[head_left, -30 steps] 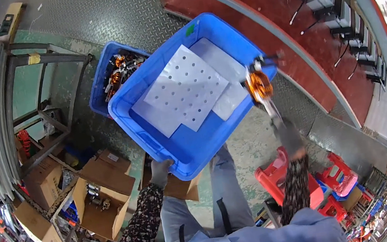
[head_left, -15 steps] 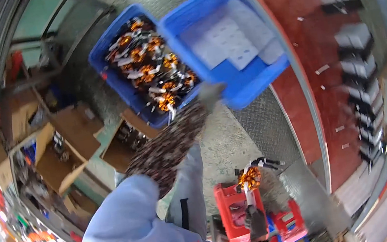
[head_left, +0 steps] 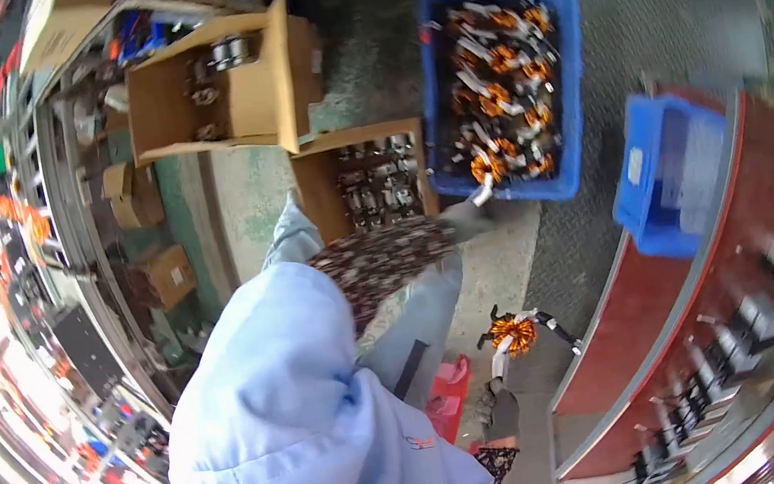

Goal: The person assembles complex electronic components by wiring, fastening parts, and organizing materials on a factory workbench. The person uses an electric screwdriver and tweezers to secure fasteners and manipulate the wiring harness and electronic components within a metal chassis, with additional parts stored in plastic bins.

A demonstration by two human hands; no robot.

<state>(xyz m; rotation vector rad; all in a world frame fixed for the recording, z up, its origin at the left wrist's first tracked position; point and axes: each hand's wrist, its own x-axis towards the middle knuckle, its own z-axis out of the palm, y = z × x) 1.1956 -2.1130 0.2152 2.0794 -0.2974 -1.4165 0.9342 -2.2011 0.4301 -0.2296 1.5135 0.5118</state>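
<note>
My right hand, in a dark glove, is closed around the white sleeved end of a motor stator with copper windings. Black and white leads splay out from its ring. My left hand, in a grey glove below a patterned sleeve, is beside the near rim of a blue bin. Its fingers are blurred and hard to make out. Inside that bin lie several similar copper-wound stators with white and black leads. One white lead hangs over the rim close to my left hand.
Left of the bin are an open cardboard box of metal parts and a larger open carton. A second blue bin stands against a red workbench at the right. A red plastic stool is near my legs.
My view has turned, so the stator bin now appears farther right and the cartons come into fuller view. My right hand still holds the stator; my left hand remains near the bin.
</note>
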